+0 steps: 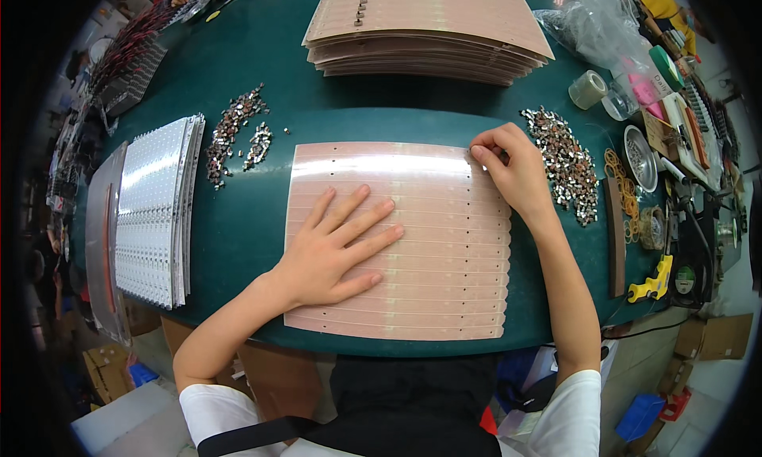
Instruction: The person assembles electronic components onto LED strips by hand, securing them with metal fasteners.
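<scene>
One pink scored panel (432, 258) lies mid-frame on my bench (246, 242), three heaps of metal bits (563, 167) flanking it. My left hand (333, 250) lies flat there, fingers spread; my right hand (512, 165) arches at its upper-right corner, thumb and forefinger together, any hold hidden.

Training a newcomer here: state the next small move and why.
Perhaps press the right hand down at the upper right corner of the pink panel: it sits there, fingers curled, while the left hand lies spread on the panel.
</scene>
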`<action>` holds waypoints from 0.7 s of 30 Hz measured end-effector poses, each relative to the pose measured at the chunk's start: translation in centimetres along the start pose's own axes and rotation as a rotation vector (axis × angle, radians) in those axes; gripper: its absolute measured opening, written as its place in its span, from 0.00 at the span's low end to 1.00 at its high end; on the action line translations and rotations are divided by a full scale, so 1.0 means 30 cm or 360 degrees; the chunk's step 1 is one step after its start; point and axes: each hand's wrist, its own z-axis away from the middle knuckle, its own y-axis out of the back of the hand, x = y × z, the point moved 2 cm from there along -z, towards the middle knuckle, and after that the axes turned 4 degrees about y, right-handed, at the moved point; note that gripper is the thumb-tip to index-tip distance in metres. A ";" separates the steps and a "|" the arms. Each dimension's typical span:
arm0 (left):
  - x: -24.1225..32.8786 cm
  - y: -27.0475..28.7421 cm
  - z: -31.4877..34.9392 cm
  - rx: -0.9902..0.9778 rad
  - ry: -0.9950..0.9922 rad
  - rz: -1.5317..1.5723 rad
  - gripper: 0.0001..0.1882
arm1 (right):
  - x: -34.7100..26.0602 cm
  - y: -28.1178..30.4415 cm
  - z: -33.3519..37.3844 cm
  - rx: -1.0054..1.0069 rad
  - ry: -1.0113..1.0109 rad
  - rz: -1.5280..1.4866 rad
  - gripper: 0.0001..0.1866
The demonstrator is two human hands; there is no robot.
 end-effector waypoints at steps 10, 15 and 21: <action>-0.049 0.090 -0.048 0.0221 0.0017 0.0242 0.22 | -0.001 -0.026 0.005 0.0071 0.0115 0.0032 0.03; -0.126 0.165 -0.091 0.0532 0.0348 0.0156 0.10 | 0.001 -0.027 0.013 0.0084 0.0161 0.0045 0.03; -0.286 0.201 -0.086 0.0526 0.1068 -0.0342 0.15 | -0.007 -0.029 0.014 0.0086 0.0182 0.0012 0.03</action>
